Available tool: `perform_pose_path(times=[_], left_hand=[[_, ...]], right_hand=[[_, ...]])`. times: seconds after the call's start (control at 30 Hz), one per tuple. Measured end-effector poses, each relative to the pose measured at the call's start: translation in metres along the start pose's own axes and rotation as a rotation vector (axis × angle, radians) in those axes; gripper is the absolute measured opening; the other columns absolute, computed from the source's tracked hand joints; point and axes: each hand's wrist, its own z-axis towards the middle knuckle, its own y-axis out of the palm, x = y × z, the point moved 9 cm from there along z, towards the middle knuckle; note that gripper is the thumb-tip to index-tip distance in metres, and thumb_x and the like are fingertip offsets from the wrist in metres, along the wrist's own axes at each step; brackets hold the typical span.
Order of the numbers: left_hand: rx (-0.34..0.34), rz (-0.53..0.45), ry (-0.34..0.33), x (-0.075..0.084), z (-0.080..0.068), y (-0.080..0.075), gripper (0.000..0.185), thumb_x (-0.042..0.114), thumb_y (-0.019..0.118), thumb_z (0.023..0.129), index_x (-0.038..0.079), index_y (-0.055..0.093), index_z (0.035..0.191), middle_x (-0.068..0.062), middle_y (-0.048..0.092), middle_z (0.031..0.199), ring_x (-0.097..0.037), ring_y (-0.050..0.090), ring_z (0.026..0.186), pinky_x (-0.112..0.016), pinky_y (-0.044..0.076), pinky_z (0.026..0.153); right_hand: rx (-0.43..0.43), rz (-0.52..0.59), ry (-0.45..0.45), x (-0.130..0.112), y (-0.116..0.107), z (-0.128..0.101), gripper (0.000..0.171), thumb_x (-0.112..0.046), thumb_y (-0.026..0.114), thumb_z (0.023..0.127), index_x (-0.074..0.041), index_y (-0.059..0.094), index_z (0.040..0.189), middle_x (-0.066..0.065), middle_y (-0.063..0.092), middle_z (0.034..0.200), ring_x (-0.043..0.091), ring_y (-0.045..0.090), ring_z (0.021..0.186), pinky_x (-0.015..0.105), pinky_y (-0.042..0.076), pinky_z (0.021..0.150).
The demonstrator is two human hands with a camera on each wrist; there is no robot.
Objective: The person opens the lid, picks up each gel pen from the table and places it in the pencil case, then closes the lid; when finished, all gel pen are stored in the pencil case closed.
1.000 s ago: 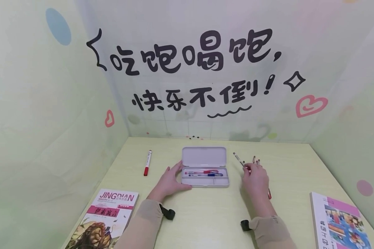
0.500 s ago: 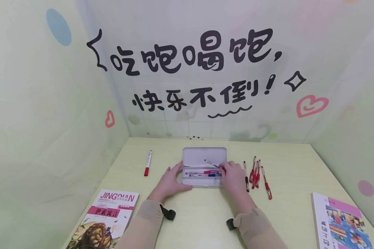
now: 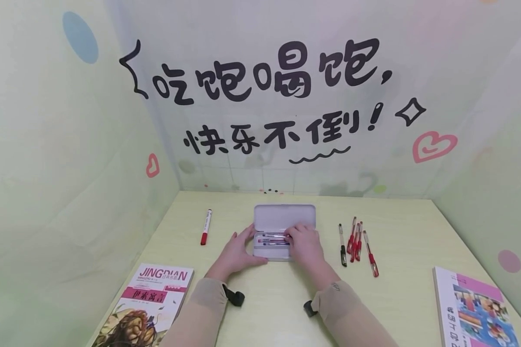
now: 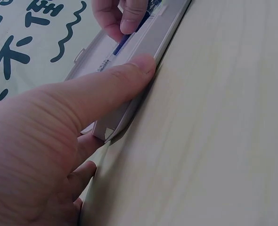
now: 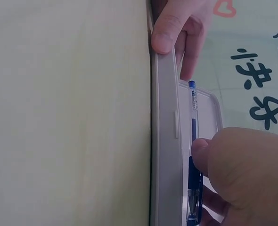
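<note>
An open pale pencil case (image 3: 284, 218) lies on the table, its lid raised at the back. My left hand (image 3: 238, 254) holds its left end, the thumb (image 4: 129, 77) along the front wall and fingers round the side. Over the case's right half, my right hand (image 3: 305, 245) holds a clear-barrelled pen (image 3: 270, 235) with a dark tip in the back compartment; its grip end is hidden by the fingers. A blue pen (image 5: 193, 129) lies in the same compartment, by my right thumb (image 5: 201, 150). Another pen lies between these two, partly covered.
Right of the case lie a black pen (image 3: 342, 246), a red pen (image 3: 371, 254) and a cluster of red pens (image 3: 355, 243). A red-capped white marker (image 3: 206, 227) lies left. Books flank the front, one left (image 3: 152, 303), one right (image 3: 473, 308).
My right hand has carried the pen leftward from beside the loose pens, over the case, and lowered it into the back compartment. My left hand has stayed on the case.
</note>
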Motion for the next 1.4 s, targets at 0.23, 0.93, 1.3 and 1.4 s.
perform_pose_path(times=[0.23, 0.93, 1.3, 1.4], left_hand=[[0.004, 0.001, 0.009, 0.0, 0.001, -0.001, 0.126, 0.055, 0.101, 0.072, 0.034, 0.03, 0.175, 0.006, 0.052, 0.172, -0.037, 0.033, 0.169, -0.06, 0.009, 0.144], [-0.013, 0.014, 0.01, -0.005, 0.0, 0.0, 0.129, 0.057, 0.1, 0.073, 0.036, 0.026, 0.176, 0.007, 0.051, 0.172, -0.038, 0.034, 0.168, -0.061, 0.011, 0.143], [-0.008, 0.009, 0.017, -0.002, 0.0, 0.001, 0.126, 0.055, 0.1, 0.073, 0.036, 0.028, 0.175, 0.007, 0.048, 0.174, -0.035, 0.033, 0.169, -0.06, 0.008, 0.144], [-0.008, 0.013, 0.029, 0.001, 0.002, 0.001, 0.125, 0.054, 0.1, 0.074, 0.035, 0.029, 0.175, 0.007, 0.045, 0.176, -0.033, 0.034, 0.169, -0.058, 0.007, 0.144]], right_hand=[[-0.03, -0.032, -0.049, -0.01, 0.008, 0.004, 0.009, -0.014, 0.079, 0.1, -0.019, 0.081, 0.107, 0.003, 0.077, 0.112, 0.032, 0.067, 0.111, 0.055, 0.059, 0.1], [-0.055, 0.037, -0.048, -0.007, 0.016, 0.001, 0.009, -0.019, 0.078, 0.101, -0.02, 0.082, 0.109, 0.003, 0.076, 0.109, 0.029, 0.066, 0.107, 0.053, 0.058, 0.102], [0.046, 0.237, 0.105, 0.025, -0.006, -0.009, 0.026, -0.025, 0.073, 0.106, -0.012, 0.077, 0.128, 0.013, 0.075, 0.129, 0.038, 0.067, 0.124, 0.057, 0.058, 0.112], [0.064, 0.259, 0.159, 0.043, -0.015, -0.015, 0.031, -0.026, 0.071, 0.107, -0.012, 0.074, 0.134, 0.014, 0.074, 0.132, 0.04, 0.066, 0.125, 0.059, 0.059, 0.11]])
